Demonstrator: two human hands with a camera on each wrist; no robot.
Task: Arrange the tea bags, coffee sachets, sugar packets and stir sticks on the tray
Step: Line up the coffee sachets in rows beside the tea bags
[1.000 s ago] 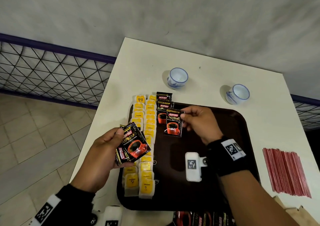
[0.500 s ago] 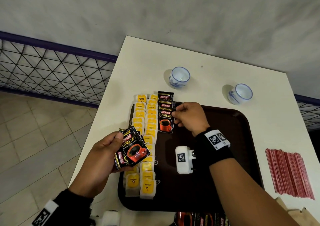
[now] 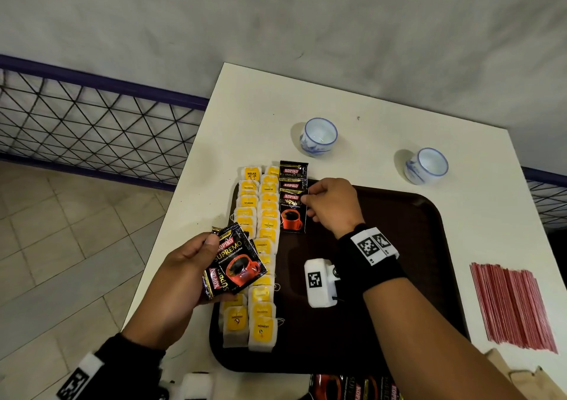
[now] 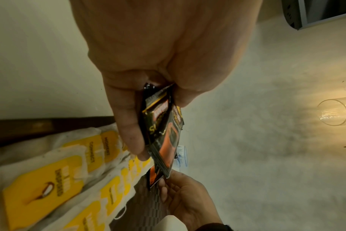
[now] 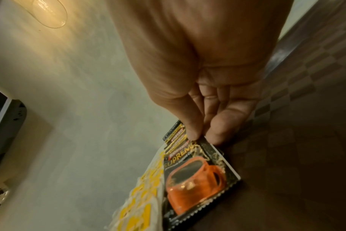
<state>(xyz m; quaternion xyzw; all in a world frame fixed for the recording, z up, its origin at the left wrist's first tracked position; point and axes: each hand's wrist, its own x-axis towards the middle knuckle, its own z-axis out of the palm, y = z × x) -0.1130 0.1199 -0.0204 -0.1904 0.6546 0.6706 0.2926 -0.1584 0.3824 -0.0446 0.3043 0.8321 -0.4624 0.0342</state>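
Note:
A dark brown tray (image 3: 399,277) lies on the white table. Two columns of yellow-tagged tea bags (image 3: 260,246) run along its left side. Beside them, black coffee sachets overlap in a short column at the tray's far left. My right hand (image 3: 329,204) pinches the top right corner of the nearest one, the laid coffee sachet (image 3: 292,215) (image 5: 198,176), which lies flat on the tray. My left hand (image 3: 184,273) grips a small stack of coffee sachets (image 3: 234,264) (image 4: 162,132) above the tea bags.
Two white-and-blue cups (image 3: 319,137) (image 3: 426,165) stand on the table beyond the tray. A bundle of red stir sticks (image 3: 512,304) lies to the right of the tray. More coffee sachets (image 3: 352,389) sit at the near edge. A metal mesh fence (image 3: 92,126) runs left.
My right hand has carried a coffee sachet away from me and laid it on the sachet column, overlapping the others. My left hand has stayed put with its stack.

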